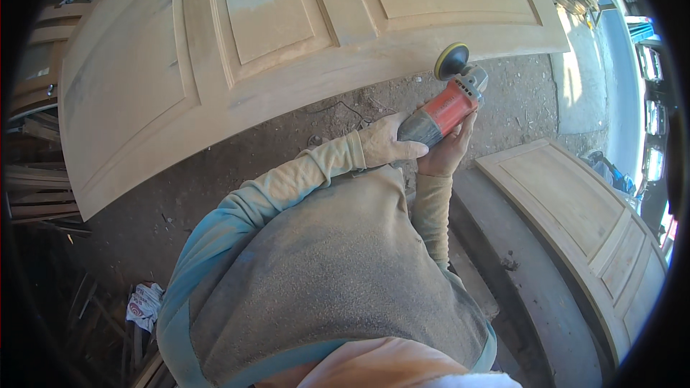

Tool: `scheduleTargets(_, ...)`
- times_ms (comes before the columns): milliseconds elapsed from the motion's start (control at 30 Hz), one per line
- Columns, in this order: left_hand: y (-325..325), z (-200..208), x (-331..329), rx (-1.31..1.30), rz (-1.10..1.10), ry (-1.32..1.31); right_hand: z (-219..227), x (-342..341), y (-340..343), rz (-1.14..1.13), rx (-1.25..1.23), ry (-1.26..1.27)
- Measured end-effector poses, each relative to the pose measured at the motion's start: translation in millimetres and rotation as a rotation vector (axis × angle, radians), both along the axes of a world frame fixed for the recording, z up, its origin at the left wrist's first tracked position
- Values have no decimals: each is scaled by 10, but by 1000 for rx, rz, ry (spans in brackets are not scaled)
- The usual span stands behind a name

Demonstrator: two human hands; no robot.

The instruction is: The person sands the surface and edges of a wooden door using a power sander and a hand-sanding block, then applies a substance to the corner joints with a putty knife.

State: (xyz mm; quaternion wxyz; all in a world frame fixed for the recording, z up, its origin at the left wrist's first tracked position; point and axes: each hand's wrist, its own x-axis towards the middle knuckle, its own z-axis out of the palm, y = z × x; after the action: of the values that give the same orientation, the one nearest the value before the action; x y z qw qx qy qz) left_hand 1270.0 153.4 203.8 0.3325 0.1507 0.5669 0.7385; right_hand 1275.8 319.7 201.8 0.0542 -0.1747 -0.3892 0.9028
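A red and black angle grinder (447, 109) with a round, yellow-edged backing pad (452, 62) is held up in front of me, clear of my body. My left hand (389, 142) wraps round its dark rear end, thumb lying across the housing. From below and the right, my right hand (451, 148) grips the red body, its fingers partly hidden behind the tool. Beyond the grinder lies a large pale wooden panel door (302, 75) with raised mouldings and greyish patches. The pad is tilted near the door's close edge; whether it touches the wood I cannot tell.
A second panel door (575, 201) leans at the right beside a long grey slab (528, 280). Dusty ground (215, 172) with debris and a thin dark cord (343, 106) lies between. Stacked timber (39, 190) stands at the left, near a crumpled white bag (146, 305).
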Motion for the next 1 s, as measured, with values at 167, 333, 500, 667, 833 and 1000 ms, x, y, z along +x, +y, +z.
scheduleTargets(167,-197,-74,308,130,51,-126,16,229,-132,206,479,-48)
scheduleTargets(333,-200,-144,428,170,135,-101,410,-20,-310,425,665,-96)
scheduleTargets(500,-244,-123,498,311,241,-224,626,-281,-670,640,1072,-30)
scheduleTargets(667,-150,-225,579,286,308,-192,696,-395,-838,889,1435,138)
scheduleTargets(833,-104,-307,629,289,315,-209,576,-429,-784,982,1470,92)
scheduleTargets(1000,-44,-274,555,282,257,-257,598,-429,-670,914,1421,37)
